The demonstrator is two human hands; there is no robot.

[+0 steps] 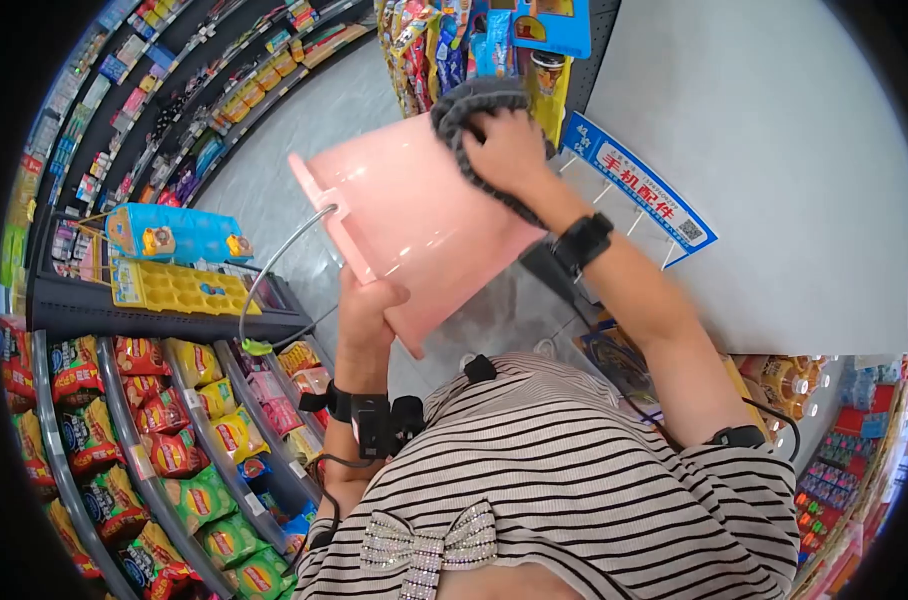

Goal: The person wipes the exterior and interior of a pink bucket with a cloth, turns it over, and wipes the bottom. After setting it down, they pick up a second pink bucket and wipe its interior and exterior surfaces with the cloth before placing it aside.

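A pink plastic bucket [429, 215] is held up on its side in front of me, its rim toward the lower left and its base toward the upper right. My left hand [366, 305] grips the rim, the thumb outside and the other fingers hidden. From the rim hangs a wire handle [272, 262] with a green grip. My right hand [509, 150] presses a dark grey cloth [484, 100] against the bucket near its base, with the fingers curled into the fabric.
Shelves of snack bags [169, 445] stand close on the left. Blue and yellow trays [179, 285] sit above them. Hanging snack packs [444, 45] are ahead, beside a blue-edged sign [639, 185] and a white panel [764, 170]. Grey floor tiles [319, 115] show beyond the bucket.
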